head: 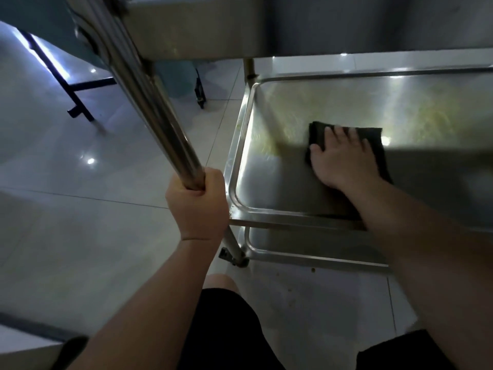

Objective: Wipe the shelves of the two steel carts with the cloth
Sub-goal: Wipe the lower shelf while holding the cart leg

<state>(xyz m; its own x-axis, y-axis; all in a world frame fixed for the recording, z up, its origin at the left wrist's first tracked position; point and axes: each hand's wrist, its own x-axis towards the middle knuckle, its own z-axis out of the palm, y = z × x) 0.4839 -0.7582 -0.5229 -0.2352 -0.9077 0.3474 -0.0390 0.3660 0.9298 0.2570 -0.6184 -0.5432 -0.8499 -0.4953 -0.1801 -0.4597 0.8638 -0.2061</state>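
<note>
Steel middle shelf [266,188] carries yellowish smears near its left rim that the dark cloth [373,140], pressed flat under the spread right hand [344,161], may miss, while the left hand [198,206] grips the cart post [149,102].

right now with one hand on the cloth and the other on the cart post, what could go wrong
The yellowish smears lie beyond the dark cloth; the flat right hand may just spread them. The forearm crosses the shelf's raised rim and could scrape on it. If the left hand on the post slips, the cart may roll.
</note>
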